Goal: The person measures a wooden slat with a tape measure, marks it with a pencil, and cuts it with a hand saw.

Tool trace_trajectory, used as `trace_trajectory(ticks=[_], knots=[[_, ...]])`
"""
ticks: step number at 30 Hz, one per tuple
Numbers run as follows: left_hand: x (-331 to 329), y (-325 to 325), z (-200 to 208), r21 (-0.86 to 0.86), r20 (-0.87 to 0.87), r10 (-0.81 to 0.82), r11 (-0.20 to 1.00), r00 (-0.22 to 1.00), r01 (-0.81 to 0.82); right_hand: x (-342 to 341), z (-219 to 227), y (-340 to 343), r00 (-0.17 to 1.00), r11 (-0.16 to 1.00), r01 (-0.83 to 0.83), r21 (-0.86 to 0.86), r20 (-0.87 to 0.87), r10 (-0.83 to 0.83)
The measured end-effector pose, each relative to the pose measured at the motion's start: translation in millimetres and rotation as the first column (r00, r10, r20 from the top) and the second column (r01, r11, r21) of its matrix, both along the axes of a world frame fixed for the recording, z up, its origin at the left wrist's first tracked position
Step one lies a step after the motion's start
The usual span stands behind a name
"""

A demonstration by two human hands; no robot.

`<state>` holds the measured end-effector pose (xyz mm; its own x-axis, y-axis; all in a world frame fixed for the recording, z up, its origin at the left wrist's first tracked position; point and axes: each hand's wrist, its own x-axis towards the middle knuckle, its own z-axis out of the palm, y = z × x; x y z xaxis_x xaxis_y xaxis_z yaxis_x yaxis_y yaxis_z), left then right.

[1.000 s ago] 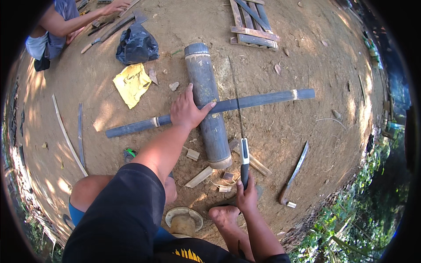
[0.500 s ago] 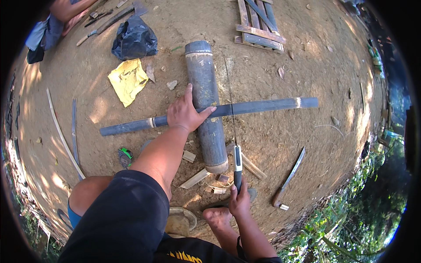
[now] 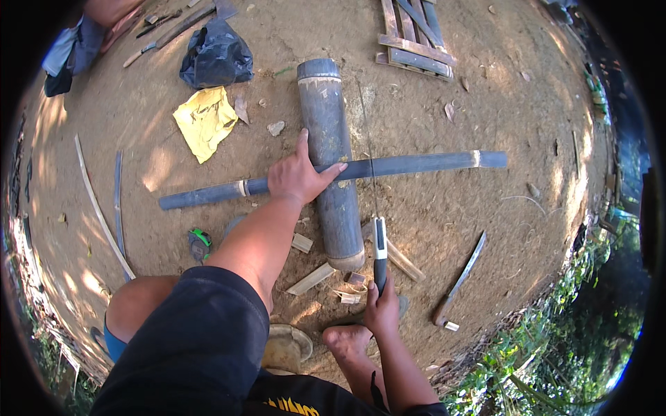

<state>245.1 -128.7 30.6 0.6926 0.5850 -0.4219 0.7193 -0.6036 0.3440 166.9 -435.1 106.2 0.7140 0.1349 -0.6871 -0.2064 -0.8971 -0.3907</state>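
Observation:
A long dark bamboo strip lies crosswise over a thick bamboo log on the ground. My left hand grips the strip where it crosses the log, thumb along it and a finger reaching onto the log. In my right hand is a handsaw with a black and white handle. Its thin blade points away from me and crosses the strip just right of the log. From this angle the depth of any cut cannot be made out.
A machete lies at the right, a tape measure at the left. Bamboo offcuts surround the log's near end. Farther off are a yellow cloth, a black plastic bag and a slatted frame. Another person sits far left.
The handsaw and my right hand have moved slightly forward, away from me. My left hand keeps its place on the bamboo strip. The whole view has shifted a little.

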Motion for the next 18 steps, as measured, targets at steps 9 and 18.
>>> trace_trajectory(ticks=[9,18], knots=[[-1.5,-0.9,-4.1,0.029,0.009,0.001,1.000,1.000,-0.001,3.5,-3.2,3.3,0.997,0.999,-0.038,0.034,0.068,0.036],[1.4,-0.9,-1.1,0.016,-0.003,0.003,1.000,1.000,-0.003,-5.3,-3.4,-11.1,0.998,0.999,-0.036,0.010,0.047,0.035]])
